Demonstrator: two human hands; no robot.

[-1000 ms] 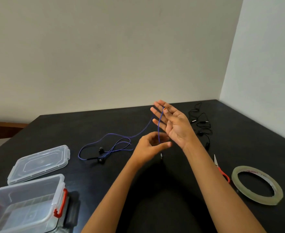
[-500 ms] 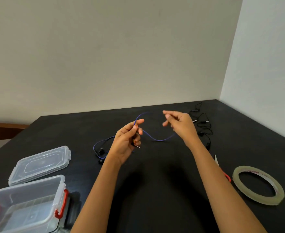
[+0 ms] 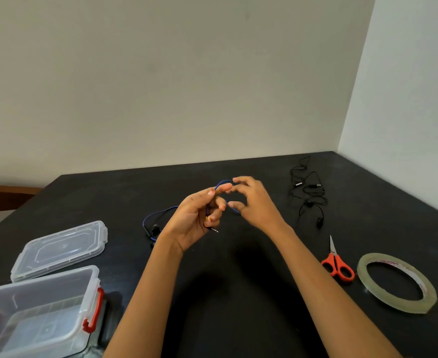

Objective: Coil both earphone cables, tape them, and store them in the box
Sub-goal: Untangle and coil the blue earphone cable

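Both hands are raised above the black table (image 3: pixel 238 280), close together, fingertips nearly meeting.

Left hand (image 3: pixel 194 218): palm toward the camera, fingers curled, closed on the blue earphone cable (image 3: pixel 158 211). The cable runs down through the curled fingers; its plug (image 3: pixel 214 230) pokes out below the fingers on the side toward the right hand. A small blue loop arches over the left index fingertip.

Right hand (image 3: pixel 256 205): fingers bent and spread, thumb and index tips at the cable just beside the left hand's fingers. The hand is motion-blurred, so a firm pinch on the cable cannot be confirmed.

The rest of the blue cable trails from behind the left hand out to its far left and lies on the table, with the earbuds (image 3: pixel 155 229) just left of the left wrist.

The black earphone cable (image 3: pixel 307 192) lies loose and uncoiled on the table, well right of and beyond the right hand, untouched.

Right of the right forearm: the orange-handled scissors (image 3: pixel 337 266), blades pointing away, and just beyond them to the right the tape roll (image 3: pixel 368 263) lying flat.

Left of the left forearm: the clear box (image 3: pixel 88 280) with red latches, open, and its lid (image 3: pixel 60 249) flat on the table just behind it.
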